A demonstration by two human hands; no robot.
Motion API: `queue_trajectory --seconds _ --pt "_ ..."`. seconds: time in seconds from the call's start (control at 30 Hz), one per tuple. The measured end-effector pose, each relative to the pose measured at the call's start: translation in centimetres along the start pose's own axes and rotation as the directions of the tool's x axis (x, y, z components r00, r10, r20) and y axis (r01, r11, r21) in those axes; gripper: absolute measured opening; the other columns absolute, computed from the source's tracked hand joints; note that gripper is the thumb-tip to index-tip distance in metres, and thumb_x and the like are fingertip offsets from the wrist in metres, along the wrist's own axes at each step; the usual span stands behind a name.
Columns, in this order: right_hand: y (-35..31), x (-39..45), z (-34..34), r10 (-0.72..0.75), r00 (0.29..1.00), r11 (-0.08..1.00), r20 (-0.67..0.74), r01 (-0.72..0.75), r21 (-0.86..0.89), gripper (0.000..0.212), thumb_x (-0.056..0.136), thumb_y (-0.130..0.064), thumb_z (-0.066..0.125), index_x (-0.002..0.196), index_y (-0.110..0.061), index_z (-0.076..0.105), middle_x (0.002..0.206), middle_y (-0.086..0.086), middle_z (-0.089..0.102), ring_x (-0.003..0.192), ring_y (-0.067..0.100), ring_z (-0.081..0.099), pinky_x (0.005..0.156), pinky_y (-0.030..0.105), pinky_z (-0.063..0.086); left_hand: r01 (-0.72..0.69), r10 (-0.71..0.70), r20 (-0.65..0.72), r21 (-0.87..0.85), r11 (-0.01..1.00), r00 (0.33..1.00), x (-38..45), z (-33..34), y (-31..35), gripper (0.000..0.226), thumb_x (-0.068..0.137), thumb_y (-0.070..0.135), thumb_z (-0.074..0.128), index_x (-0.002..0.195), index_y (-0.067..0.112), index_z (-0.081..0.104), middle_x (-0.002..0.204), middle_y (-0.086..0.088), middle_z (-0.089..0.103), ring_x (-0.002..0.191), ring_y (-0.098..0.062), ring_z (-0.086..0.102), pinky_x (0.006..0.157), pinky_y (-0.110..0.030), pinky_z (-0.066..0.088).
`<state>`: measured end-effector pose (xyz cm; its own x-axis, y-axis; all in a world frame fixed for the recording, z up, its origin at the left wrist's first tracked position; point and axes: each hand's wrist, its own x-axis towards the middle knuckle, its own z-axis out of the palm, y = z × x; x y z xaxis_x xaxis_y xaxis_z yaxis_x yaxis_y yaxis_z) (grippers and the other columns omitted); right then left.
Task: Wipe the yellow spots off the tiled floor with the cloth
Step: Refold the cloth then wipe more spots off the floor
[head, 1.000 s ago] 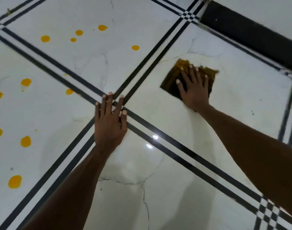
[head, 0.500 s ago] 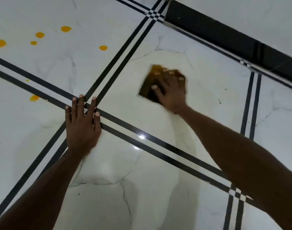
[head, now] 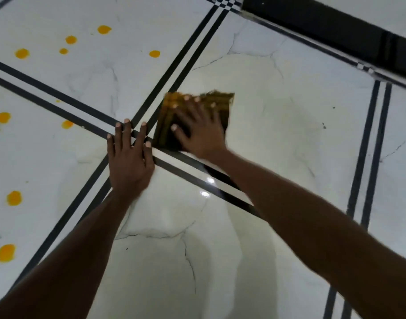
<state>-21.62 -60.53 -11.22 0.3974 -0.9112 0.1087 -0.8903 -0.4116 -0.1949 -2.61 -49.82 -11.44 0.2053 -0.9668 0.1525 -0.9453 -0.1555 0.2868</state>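
Both hands lying flat, open. I am bracing left on stripe crossing. I am pressing right hand palm-down, fingers spread, on cloth, not gripping it. Cloth sitting on floor just right of crossing, touching stripe. Looking soft, thin, light, yellow-stained; likely bunching if pushed from edge, so pressing through middle. Spots waiting on tiles to left, well apart from cloth.

The right hand, flat on the folded yellow-brown striped cloth, is sliding it leftward across the white tile toward the black-striped tile crossing, closing in beside the left hand.
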Motion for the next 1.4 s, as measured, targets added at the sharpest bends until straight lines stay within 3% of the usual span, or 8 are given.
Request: queue_trajectory --seconds 0.2,0.5,0.6,0.77,0.87,1.03,1.23,1.4 --pt "5.2 -6.1 -1.6 0.344 0.932 0.936 -0.111 -0.350 -0.042 0.064 0.107 -0.058 0.026 0.163 -0.028 0.033 0.173 0.010 0.025 0.162 0.035 0.017 0.127 0.067 0.010 0.007 -0.007 -0.005 -0.004 1.000 1.000 0.0 0.0 -0.1 0.053 0.111 0.037 0.029 0.163 0.026 0.030 0.172 -0.011 0.023 0.162 -0.030 0.013 0.130 -0.054 0.013" --pt "-0.4 -2.9 -0.7 -0.233 0.969 0.939 0.086 0.201 0.279 0.052 0.109 -0.041 0.035 0.158 -0.026 0.045 0.171 0.003 0.033 0.162 0.027 0.019 0.132 0.053 0.006 0.085 -0.081 0.072 -0.058 0.995 0.994 0.1 -0.7 1.2 0.061 0.110 0.048 0.018 0.159 0.018 0.037 0.170 -0.014 0.026 0.161 -0.033 0.013 0.130 -0.055 0.013" --pt "1.1 -1.9 -3.3 -0.125 0.992 0.795 0.005 0.097 0.598 0.041 0.109 -0.018 0.044 0.148 -0.011 0.056 0.153 0.011 0.057 0.147 0.027 0.046 0.127 0.049 0.030 0.108 -0.093 0.097 -0.161 0.981 0.991 0.5 -1.5 4.9 0.053 0.108 0.048 0.038 0.138 0.008 0.056 0.155 -0.017 0.047 0.153 -0.036 0.029 0.125 -0.054 0.028" --pt "5.1 -3.5 -4.1 0.139 0.990 0.812 -0.034 -0.094 0.577 0.046 0.096 -0.015 0.055 0.142 -0.011 0.060 0.142 0.014 0.060 0.133 0.028 0.054 0.118 0.046 0.042 0.298 -0.214 0.237 -0.423 0.856 0.948 2.8 -2.2 10.6 0.032 0.093 0.028 0.071 0.112 0.006 0.058 0.105 -0.007 0.062 0.108 -0.027 0.058 0.083 -0.027 0.047" --pt "6.7 -3.5 -5.4 0.259 0.958 0.621 0.125 -0.264 0.738 0.047 0.099 -0.024 0.067 0.144 -0.016 0.056 0.143 0.009 0.059 0.132 0.021 0.056 0.112 0.036 0.049 0.408 -0.180 0.384 -0.668 0.623 0.905 4.4 -3.9 11.6 0.020 0.096 0.026 0.070 0.105 0.013 0.058 0.095 -0.002 0.068 0.089 -0.017 0.066 0.071 -0.020 0.049" --pt "5.5 -2.6 -9.6 0.258 0.779 -0.017 0.571 -0.588 0.809 0.042 0.102 -0.048 0.062 0.132 -0.018 0.064 0.130 0.005 0.068 0.125 0.025 0.063 0.101 0.036 0.055 0.458 0.005 0.494 -0.809 0.369 0.869 7.2 -9.5 12.4 0.020 0.100 0.019 0.066 0.119 0.016 0.058 0.105 -0.003 0.077 0.091 -0.008 0.076 0.072 -0.016 0.058" --pt "3.0 -2.3 -13.2 0.009 0.790 -0.418 0.613 -0.554 0.720 0.043 0.106 -0.042 0.056 0.141 -0.017 0.061 0.141 0.012 0.066 0.134 0.030 0.061 0.116 0.044 0.047 0.441 0.077 0.489 -0.836 0.326 0.869 10.6 -13.9 11.8 0.029 0.093 0.021 0.073 0.121 0.017 0.065 0.122 -0.015 0.074 0.114 -0.032 0.073 0.107 -0.050 0.055" --pt "2.1 -1.5 -14.3 0.151 0.842 -0.411 0.519 -0.424 0.807 0.041 0.103 -0.025 0.063 0.140 -0.008 0.061 0.135 0.015 0.070 0.130 0.033 0.065 0.106 0.044 0.056 0.356 -0.147 0.337 -0.722 0.594 0.930 10.8 -13.5 9.8 0.048 0.090 0.022 0.077 0.131 0.015 0.055 0.125 -0.006 0.067 0.114 -0.024 0.067 0.103 -0.045 0.056"
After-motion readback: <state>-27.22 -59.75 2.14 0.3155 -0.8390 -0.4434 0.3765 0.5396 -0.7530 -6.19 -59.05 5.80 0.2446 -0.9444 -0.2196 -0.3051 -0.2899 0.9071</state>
